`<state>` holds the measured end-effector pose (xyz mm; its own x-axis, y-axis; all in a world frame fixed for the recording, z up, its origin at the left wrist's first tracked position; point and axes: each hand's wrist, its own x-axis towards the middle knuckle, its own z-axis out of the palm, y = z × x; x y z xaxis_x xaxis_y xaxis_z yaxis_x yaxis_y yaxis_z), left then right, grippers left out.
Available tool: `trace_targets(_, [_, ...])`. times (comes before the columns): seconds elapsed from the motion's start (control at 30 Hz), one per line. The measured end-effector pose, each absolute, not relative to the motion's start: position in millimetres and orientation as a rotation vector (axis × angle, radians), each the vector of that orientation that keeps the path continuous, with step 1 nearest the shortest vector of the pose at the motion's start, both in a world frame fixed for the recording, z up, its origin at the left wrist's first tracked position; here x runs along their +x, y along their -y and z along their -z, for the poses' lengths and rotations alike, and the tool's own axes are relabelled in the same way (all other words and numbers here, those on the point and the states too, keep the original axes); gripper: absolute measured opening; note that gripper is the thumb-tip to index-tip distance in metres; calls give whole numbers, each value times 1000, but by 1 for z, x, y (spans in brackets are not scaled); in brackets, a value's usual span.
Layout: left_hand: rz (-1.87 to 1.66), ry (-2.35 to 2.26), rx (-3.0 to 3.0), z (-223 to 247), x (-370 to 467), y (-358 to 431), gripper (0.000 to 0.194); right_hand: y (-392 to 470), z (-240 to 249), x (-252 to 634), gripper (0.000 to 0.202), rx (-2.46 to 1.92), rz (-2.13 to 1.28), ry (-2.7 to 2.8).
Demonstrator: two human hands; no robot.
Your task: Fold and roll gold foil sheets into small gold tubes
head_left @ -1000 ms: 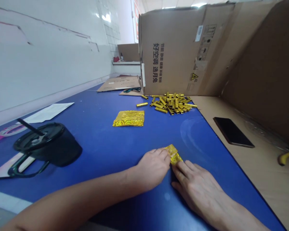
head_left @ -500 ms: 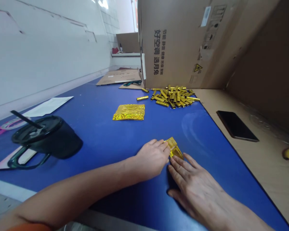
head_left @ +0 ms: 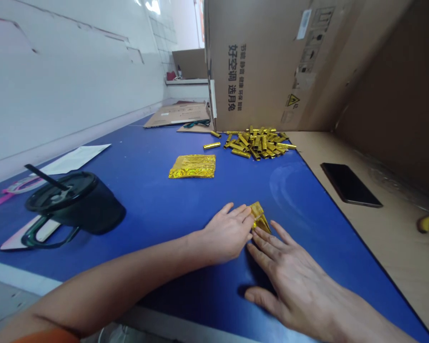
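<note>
Both hands (head_left: 230, 234) at the small foil (head_left: 258, 210)

I have the small foil on the near part of the blue table (head_left: 153, 190), right of its middle in my view. My left hand (head_left: 229, 235) lies over its left edge, fingers close together; I cannot tell from here whether that grip is pinching it or only pressing. My right hand (head_left: 293, 276) has its fingertips at the lower edge, fingers flat and thumb spread well out, so that grip is wide.

Beyond my hands, a flat gold sheet (head_left: 192, 166) lies by itself on the table. Farther back and to the right, gold tubes (head_left: 259, 144) sit in a loose heap near the foot of the big box (head_left: 264, 71), with a couple lying just left of it. Over on my left I see a dark lidded mug (head_left: 82, 205) with a straw (head_left: 46, 176), and white paper (head_left: 73, 159) behind it. A phone (head_left: 350, 185) rests on the cardboard (head_left: 389, 238) at my right.
</note>
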<state>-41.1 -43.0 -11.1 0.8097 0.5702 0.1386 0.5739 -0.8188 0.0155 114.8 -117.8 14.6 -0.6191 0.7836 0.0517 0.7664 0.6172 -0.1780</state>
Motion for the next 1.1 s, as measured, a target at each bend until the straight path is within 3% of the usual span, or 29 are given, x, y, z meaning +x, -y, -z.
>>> trace_targets(0.17, [422,1273,-2981,6,-38,31,25,120,-17,114,64,-1305,-245,2744])
trace_targets(0.3, [436,1566,-2865,4,-33,19,31,120,-21,115,61,-1221,-264,2817])
trace_targets(0.6, [392,1721,-3063,2,-45,9,18,110,-23,131,32,-1248,-223,2707])
trace_targets(0.97, [851,1839,-3279,7,-48,8,12,100,-14,139,38,-1287,-169,2654])
trace_targets(1.1, [1200,1909,-3326,9,-46,8,12,95,-7,144,32,-1315,-165,2400])
